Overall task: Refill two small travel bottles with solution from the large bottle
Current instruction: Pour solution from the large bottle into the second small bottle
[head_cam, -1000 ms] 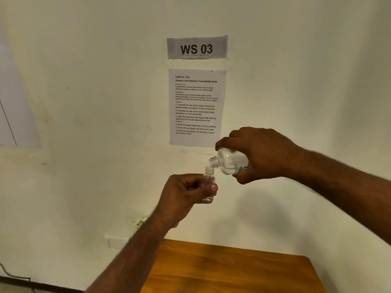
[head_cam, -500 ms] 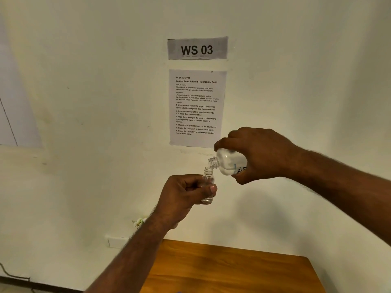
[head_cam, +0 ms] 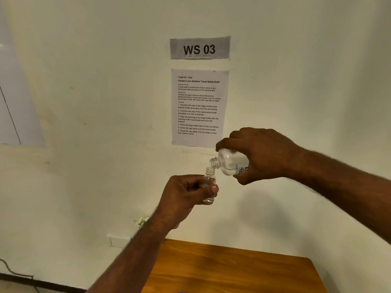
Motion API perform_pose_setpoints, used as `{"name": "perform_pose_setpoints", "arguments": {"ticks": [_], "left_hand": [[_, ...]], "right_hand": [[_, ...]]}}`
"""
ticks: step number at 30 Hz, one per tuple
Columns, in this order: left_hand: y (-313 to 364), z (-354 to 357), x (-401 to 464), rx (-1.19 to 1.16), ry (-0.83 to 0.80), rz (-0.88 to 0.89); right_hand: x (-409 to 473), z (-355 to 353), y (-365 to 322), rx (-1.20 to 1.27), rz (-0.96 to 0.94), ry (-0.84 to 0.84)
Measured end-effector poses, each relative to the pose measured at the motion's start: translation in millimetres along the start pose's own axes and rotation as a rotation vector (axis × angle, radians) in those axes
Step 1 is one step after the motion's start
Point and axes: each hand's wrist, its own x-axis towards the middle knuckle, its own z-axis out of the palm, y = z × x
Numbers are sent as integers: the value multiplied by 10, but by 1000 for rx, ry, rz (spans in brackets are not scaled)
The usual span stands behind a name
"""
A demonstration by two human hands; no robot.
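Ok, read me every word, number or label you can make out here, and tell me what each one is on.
"WS 03": grey wall sign; the tiny line beneath is unreadable.
"TASK ID 3724": instruction sheet taped below it.
"Contact Lens Solution Travel Bottle Refill": same sheet, bold title; six numbered steps follow in small print.
Large bottle label: only a fragment like "e." shows; the blue vertical print is too small to read.
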Motion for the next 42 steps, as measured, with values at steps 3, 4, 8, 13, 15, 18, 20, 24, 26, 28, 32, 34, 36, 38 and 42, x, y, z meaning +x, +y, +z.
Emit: {"name": "perform_pose_setpoints", "arguments": {"ticks": [3,4,8,13,15,18,20,24,26,28,32,34,36,38,42], "left_hand": [[8,3,1,13,5,4],[8,3,1,15,7,4],[9,2,-2,1,9,2],[5,4,2,2,16,-4],[1,3,4,5,14,-8],[-6,-2,6,8,13,-10],[-12,-2,7,14,11,-10],[-20,-4,19,20,9,-6],[-22,-7,22,28,6,-2],[-27,-7,22,40,4,0],[-30,0,25,30,6,-5],[-30,4,25,32,5,-3],[-28,6,20,37,4,-1],[-25,9,17,39,1,2],[-18,18,16,25,2,8]], "right_hand": [[5,13,1,1,-7,4],[11,18,1,2,-9,4],[34,24,6,0,-15,-3],[43,43,15,-1,-18,-3],[47,56,15,-1,-20,0],[52,63,22,3,-20,-2],[50,65,27,-1,-22,1],[50,58,22,-11,-22,-2],[48,56,19,-10,-22,-2],[47,55,19,-10,-22,-4],[50,61,22,-10,-21,-7],[53,68,25,-9,-24,-8],[50,72,29,-11,-25,-9],[42,69,32,-13,-25,-9],[36,49,27,-12,-24,-15]]}}
